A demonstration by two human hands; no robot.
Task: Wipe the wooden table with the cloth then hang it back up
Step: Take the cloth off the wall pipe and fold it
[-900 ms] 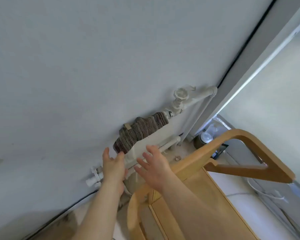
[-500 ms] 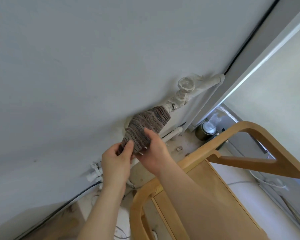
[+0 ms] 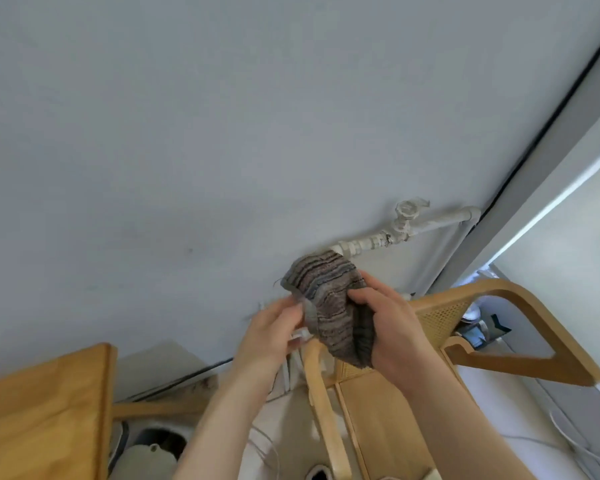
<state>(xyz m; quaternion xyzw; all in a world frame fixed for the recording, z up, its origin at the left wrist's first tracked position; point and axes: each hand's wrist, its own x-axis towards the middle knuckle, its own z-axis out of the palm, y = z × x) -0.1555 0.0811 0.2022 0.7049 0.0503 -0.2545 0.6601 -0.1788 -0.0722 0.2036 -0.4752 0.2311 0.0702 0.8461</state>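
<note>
Cloth (image 3: 329, 306) bunched mid-air; left hand (image 3: 271, 330) fingers pinch its edge, right hand (image 3: 392, 327) fingers clamp it, partly hiding it

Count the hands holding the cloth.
2. The left hand pinches the cloth at its left edge; the right hand grips its right side. Neither is hidden.
</note>
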